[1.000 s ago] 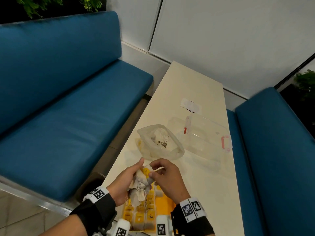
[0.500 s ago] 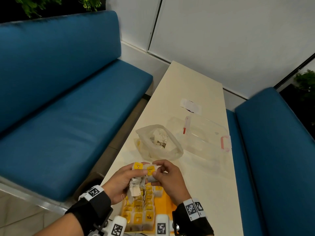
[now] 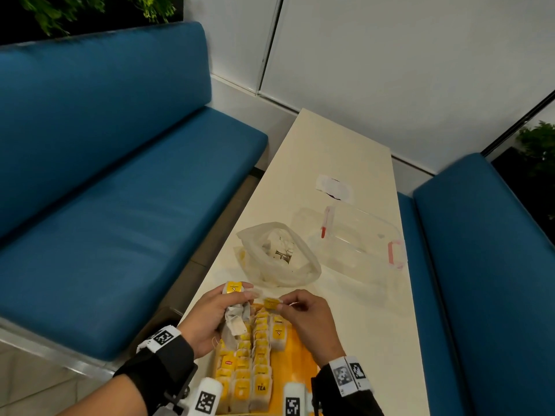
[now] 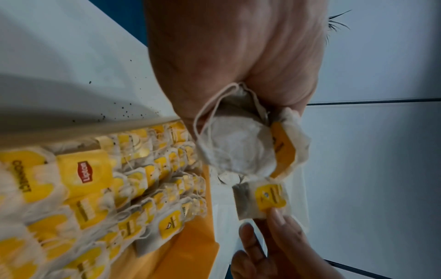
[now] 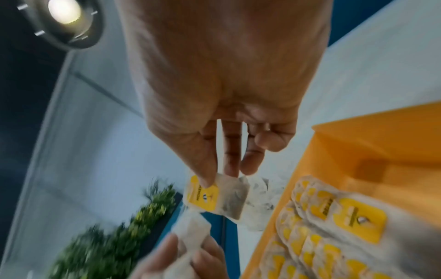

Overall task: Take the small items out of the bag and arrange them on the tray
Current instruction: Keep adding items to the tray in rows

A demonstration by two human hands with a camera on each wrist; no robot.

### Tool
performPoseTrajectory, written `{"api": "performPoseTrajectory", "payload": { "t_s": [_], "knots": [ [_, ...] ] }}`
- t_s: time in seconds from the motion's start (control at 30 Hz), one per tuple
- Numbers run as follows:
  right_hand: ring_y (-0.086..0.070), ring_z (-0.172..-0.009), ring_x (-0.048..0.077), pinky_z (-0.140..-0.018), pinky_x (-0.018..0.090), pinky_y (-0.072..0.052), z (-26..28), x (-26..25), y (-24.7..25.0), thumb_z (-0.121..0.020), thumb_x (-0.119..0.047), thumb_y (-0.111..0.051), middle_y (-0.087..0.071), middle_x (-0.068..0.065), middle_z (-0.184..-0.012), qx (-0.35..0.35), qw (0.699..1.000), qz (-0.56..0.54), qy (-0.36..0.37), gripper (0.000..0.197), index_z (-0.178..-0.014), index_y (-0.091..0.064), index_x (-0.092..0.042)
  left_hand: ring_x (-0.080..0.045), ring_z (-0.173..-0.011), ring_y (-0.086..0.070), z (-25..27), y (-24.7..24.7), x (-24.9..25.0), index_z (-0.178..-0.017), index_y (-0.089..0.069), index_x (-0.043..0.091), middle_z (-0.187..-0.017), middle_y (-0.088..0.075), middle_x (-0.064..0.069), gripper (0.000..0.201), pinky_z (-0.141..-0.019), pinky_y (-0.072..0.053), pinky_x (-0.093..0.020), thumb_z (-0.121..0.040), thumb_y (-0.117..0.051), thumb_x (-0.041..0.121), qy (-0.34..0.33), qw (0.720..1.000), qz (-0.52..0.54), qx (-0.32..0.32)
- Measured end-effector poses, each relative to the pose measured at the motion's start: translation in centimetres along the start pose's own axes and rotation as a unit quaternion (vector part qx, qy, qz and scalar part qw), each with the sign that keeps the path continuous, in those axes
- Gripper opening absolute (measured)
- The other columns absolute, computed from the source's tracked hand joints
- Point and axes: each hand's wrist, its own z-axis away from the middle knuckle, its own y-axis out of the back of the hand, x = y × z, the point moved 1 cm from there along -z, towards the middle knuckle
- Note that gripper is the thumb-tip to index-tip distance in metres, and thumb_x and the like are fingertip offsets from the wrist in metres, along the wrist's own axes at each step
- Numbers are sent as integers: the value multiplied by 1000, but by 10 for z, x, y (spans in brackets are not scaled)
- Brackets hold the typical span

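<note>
My left hand [image 3: 210, 313] grips a bunch of tea bags [image 3: 237, 313] with yellow tags, seen close in the left wrist view [image 4: 238, 147]. My right hand [image 3: 303, 313] pinches a single tea bag [image 3: 271, 303] by its yellow tag [image 5: 203, 196], just right of the bunch [image 5: 190, 232]. Both hands hover over the far end of the orange tray [image 3: 297, 355], where rows of tea bags [image 3: 255, 355] lie in overlapping lines [image 4: 133, 181]. The white plastic bag [image 3: 279, 259] stands open on the table beyond the hands, with more items inside.
A clear plastic box [image 3: 357, 241] with pink latches stands right of the bag on the cream table [image 3: 360, 340]. A white paper slip [image 3: 333, 187] lies farther back. Blue benches [image 3: 105, 205] flank the table on both sides. Tea specks dot the table [image 4: 124, 111] by the tray.
My right hand has drawn one tea bag away from the bunch in my left hand, and both hands have shifted slightly apart above the tray.
</note>
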Motion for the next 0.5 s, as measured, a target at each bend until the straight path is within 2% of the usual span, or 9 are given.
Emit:
{"api": "performPoseTrajectory", "payload": {
  "t_s": [0.1, 0.2, 0.3, 0.43, 0.5],
  "knots": [
    [-63, -65, 13, -60, 24, -49, 0, 6, 12, -81, 0, -75, -70, 6, -73, -2, 995, -89, -46, 4, -83, -74, -4, -29, -80, -71, 1, 1, 1, -114, -70, 6, -93, -71, -18, 33, -69, -58, -37, -83, -80, 11, 8, 1000, 4, -8],
    [-55, -58, 13, -51, 22, -42, 1, 11, 16, -84, 3, -71, -63, 7, -66, -16, 993, -96, -69, 3, -85, -71, 0, -27, -74, -69, -1, 1, -1, -115, -69, 5, -86, -68, -16, 36, -69, -58, -36, -82, -82, 13, 8, 1000, 3, -4],
    [-55, -59, 15, -50, 23, -39, 2, 13, 15, -86, 5, -68, -60, 11, -65, -26, 991, -103, -85, 3, -86, -68, 1, -25, -70, -68, -2, -1, -1, -116, -68, 3, -82, -67, -15, 37, -67, -57, -35, -83, -81, 12, 12, 1000, 1, -1],
    [-60, -62, 11, -55, 19, -45, 1, 17, 16, -83, 3, -69, -65, 1, -67, -37, 996, 14, -80, 11, -79, -69, -6, -23, -65, -65, -2, 2, -4, -117, -67, 1, -75, -64, -15, 39, -62, -55, -32, -83, -81, 14, 10, 1000, -12, 5],
    [-63, -66, 14, -60, 23, -50, -1, 27, 15, -83, -1, -66, -65, -2, -69, -40, 991, 103, -78, 17, -75, -66, -15, -23, -64, -63, -2, 3, -5, -119, -65, -1, -76, -63, -17, 42, -61, -54, -32, -83, -81, 15, 9, 1000, -15, 6]
  ]
}}
